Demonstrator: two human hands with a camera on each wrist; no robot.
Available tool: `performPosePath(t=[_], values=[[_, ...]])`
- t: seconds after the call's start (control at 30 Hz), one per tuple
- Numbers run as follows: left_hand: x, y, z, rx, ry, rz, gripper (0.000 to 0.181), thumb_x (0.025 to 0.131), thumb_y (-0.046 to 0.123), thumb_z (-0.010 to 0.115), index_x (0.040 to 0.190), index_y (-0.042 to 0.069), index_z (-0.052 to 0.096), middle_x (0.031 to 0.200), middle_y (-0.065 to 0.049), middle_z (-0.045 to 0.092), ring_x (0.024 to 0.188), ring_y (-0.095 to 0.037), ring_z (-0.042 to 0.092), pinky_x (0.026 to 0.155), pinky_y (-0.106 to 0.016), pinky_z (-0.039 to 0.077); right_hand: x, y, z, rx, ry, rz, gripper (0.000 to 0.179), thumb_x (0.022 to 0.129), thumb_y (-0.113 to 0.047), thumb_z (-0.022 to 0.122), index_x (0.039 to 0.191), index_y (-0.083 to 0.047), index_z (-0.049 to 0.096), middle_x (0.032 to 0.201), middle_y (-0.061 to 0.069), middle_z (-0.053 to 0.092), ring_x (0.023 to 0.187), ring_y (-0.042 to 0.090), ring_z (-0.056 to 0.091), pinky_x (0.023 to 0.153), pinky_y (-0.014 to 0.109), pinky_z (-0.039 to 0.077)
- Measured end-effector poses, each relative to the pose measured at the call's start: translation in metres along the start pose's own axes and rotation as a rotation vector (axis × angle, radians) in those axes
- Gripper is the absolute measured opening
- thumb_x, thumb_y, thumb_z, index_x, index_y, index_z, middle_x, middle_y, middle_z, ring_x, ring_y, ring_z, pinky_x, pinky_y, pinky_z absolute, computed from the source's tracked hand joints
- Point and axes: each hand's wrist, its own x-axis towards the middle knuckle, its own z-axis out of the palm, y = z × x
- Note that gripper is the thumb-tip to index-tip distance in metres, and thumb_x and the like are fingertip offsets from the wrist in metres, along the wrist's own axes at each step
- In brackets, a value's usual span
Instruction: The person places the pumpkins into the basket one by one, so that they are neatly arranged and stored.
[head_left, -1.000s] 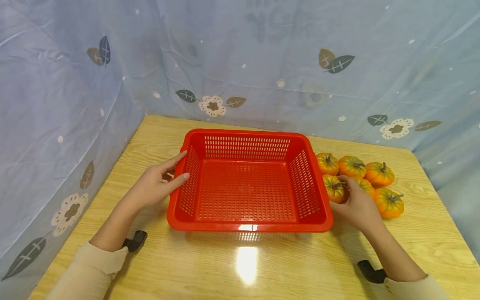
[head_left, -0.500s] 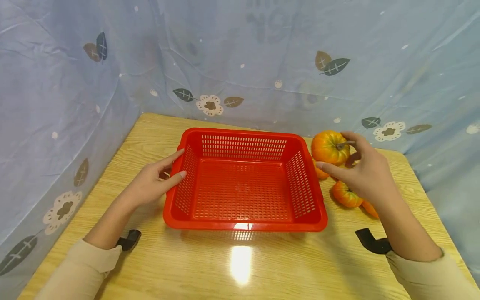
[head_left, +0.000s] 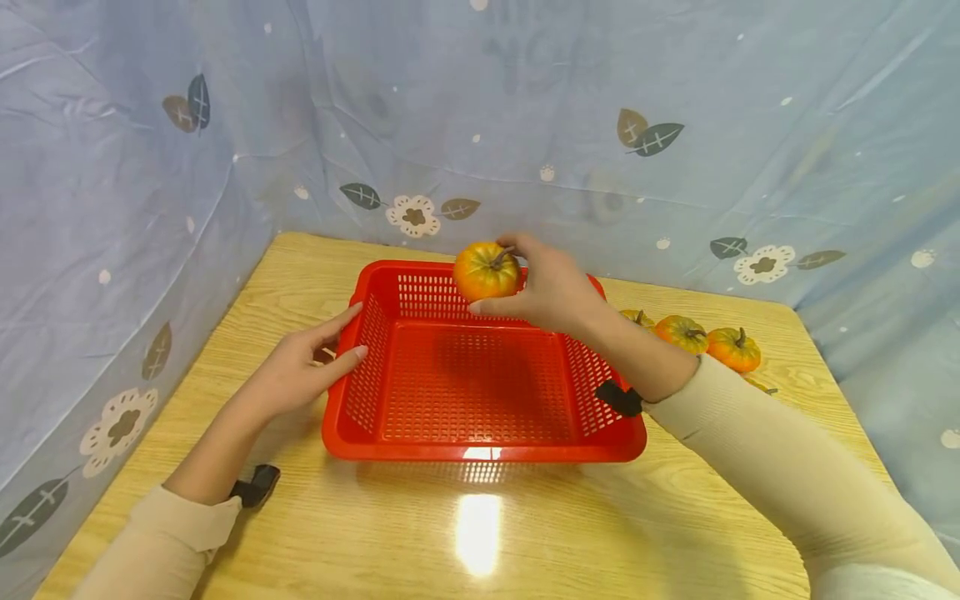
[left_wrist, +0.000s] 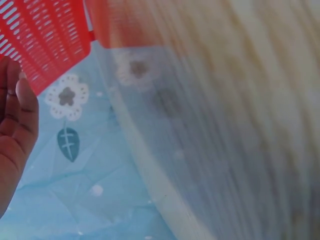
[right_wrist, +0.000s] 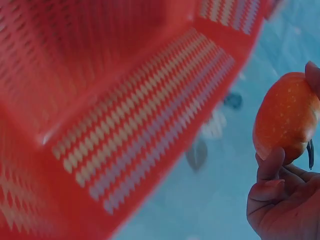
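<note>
A red plastic basket [head_left: 480,454] with slotted walls stands on the table, its inside bare of things. My left hand [head_left: 296,367] holds its left rim, thumb over the edge. In the left wrist view, part of the left hand [left_wrist: 17,115] appears beside the slotted wall. Above the basket's far side, my right hand [head_left: 551,287] grips a small orange-yellow pumpkin [head_left: 486,273] between thumb and fingers, the stem turned toward the palm. The right wrist view shows that pumpkin [right_wrist: 285,117] from another side, held clear of the basket wall.
Several more small pumpkins [head_left: 681,332] lie on the wooden table [head_left: 390,525] to the right of the basket, partly hidden by the right arm. A blue patterned cloth [head_left: 480,108] hangs behind the table and along both sides.
My right hand has lifted one pumpkin from the group at the right and carried it left, over the basket. The left hand has stayed on the rim.
</note>
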Motion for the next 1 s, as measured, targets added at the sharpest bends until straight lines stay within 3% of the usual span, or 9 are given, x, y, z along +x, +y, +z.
performPosePath(t=[0.23, 0.4, 0.6, 1.0], values=[[-0.003, -0.003, 0.003, 0.028, -0.012, -0.003, 0.066, 0.101, 0.029, 0.066, 0.157, 0.008, 0.038, 0.100, -0.007, 0.070, 0.092, -0.020, 0.066, 0.082, -0.036, 0.056, 0.018, -0.004, 0.063, -0.112, -0.116, -0.002, 0.090, 0.074, -0.054, 0.087, 0.145, -0.012, 0.050, 0.126, 0.006, 0.064, 0.107, 0.022, 0.060, 0.090, 0.038, 0.051], [-0.004, -0.003, 0.004, 0.050, -0.017, -0.011, 0.066, 0.101, 0.032, 0.064, 0.158, 0.010, 0.037, 0.100, -0.005, 0.070, 0.092, -0.020, 0.067, 0.083, -0.040, 0.056, 0.025, -0.003, 0.091, -0.146, -0.140, 0.011, 0.091, 0.073, -0.054, 0.088, 0.143, -0.011, 0.051, 0.122, 0.007, 0.066, 0.105, 0.023, 0.063, 0.082, 0.040, 0.053], [-0.001, -0.001, 0.002, 0.057, -0.021, 0.002, 0.066, 0.102, 0.031, 0.064, 0.158, 0.010, 0.036, 0.102, -0.007, 0.070, 0.093, -0.022, 0.067, 0.082, -0.041, 0.056, 0.034, -0.003, 0.111, -0.163, -0.141, 0.053, 0.094, 0.073, -0.057, 0.087, 0.144, -0.008, 0.051, 0.124, 0.007, 0.066, 0.107, 0.024, 0.064, 0.079, 0.041, 0.055], [0.003, -0.002, -0.001, 0.029, -0.019, -0.003, 0.065, 0.101, 0.028, 0.065, 0.157, 0.008, 0.038, 0.106, -0.011, 0.068, 0.092, -0.023, 0.066, 0.080, -0.035, 0.057, 0.045, -0.004, 0.130, -0.213, -0.124, 0.069, 0.092, 0.074, -0.057, 0.086, 0.141, -0.006, 0.052, 0.124, 0.006, 0.064, 0.105, 0.022, 0.064, 0.078, 0.041, 0.056]])
